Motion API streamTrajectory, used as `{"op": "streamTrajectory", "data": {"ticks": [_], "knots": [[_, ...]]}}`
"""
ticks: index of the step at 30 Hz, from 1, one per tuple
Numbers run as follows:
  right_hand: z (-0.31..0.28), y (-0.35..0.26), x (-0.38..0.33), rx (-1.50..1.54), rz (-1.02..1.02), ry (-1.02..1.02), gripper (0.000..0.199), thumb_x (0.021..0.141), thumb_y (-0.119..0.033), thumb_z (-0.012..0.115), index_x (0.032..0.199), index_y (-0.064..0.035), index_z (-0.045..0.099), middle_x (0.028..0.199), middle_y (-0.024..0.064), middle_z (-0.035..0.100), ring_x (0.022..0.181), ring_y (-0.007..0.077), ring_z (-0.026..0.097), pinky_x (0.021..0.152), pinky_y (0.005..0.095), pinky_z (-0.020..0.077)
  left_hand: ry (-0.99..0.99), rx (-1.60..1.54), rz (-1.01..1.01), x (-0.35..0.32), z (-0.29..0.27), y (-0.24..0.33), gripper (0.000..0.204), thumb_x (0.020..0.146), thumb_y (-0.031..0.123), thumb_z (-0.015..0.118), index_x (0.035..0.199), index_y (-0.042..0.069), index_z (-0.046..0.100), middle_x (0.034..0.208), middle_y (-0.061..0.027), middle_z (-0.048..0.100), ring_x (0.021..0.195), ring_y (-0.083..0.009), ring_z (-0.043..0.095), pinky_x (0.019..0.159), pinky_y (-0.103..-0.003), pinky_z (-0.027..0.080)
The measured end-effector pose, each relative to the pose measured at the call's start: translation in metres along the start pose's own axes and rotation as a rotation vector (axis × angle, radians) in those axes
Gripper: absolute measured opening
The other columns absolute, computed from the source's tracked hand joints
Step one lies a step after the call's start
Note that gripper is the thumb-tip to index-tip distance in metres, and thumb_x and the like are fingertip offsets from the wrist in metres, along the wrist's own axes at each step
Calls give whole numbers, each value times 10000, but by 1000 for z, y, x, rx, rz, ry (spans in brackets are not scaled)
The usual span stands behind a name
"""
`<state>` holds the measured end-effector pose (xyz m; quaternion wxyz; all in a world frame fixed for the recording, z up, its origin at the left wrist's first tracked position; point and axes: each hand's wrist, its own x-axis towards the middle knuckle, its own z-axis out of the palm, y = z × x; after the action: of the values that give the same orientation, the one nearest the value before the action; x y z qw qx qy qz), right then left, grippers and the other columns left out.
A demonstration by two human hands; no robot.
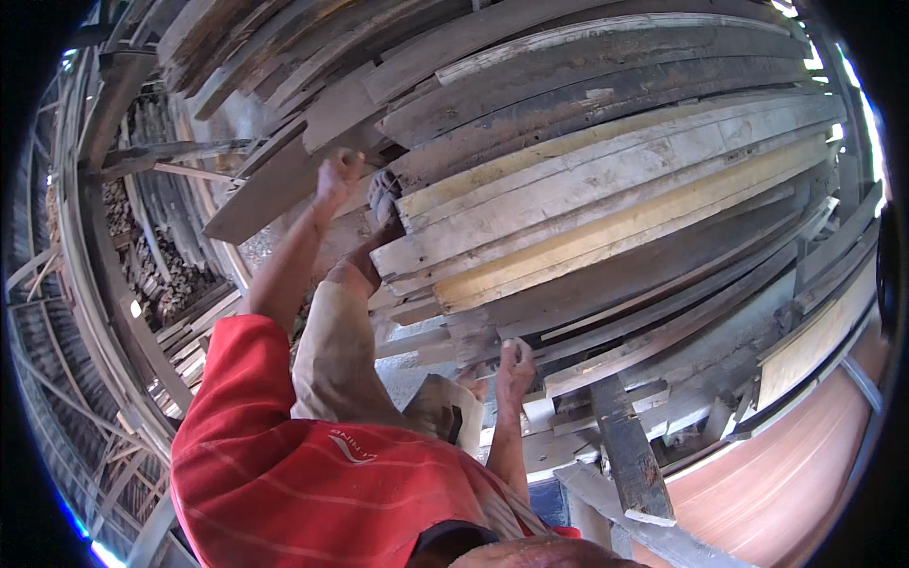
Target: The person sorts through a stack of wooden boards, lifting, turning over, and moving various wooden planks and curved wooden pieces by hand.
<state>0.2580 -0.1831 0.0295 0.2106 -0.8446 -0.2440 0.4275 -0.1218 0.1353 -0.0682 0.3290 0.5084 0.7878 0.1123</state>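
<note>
Stacked timber fills a roofed lumber shed, pale planks [606,204] lying at one o'clock over dark boards. Left hand [337,176] at eleven o'clock closes its fingers on a grey board [284,185], seemingly steadying it, while the right hand [514,364] at five o'clock grips a plank end [568,374]. A raised foot [383,199] braces against the stack between them.

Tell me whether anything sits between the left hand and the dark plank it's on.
Nothing visible does. The left hand rests directly on the end of the dark plank. The right hand grips another plank end lower in the stack.
</note>
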Motion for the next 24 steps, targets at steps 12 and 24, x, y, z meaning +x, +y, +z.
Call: {"op": "streamTrajectory", "data": {"ticks": [12, 24], "knots": [[42, -16, -40, -9, 12, -166, 363, 926, -333, 647, 1067, 2, 630, 952, 156, 690, 918, 283, 673, 811, 402, 515, -117, -211, 10, 228, 66, -97, 803, 937, 521, 533, 1513, 26, 274, 1476, -167, 416, 1330, -339, 422, 1078, -455, 356], [60, -73, 37, -83, -206, -127, 403, 946, -347, 628, 1098, 26, 640, 935, 167, 699, 884, 229, 672, 818, 350, 518, -174, -550, 246, 198, 27, -118, 667, 833, 171, 764, 1429, 107, 470, 1222, -137, 626, 1157, -277, 576, 944, -382, 474]]}}
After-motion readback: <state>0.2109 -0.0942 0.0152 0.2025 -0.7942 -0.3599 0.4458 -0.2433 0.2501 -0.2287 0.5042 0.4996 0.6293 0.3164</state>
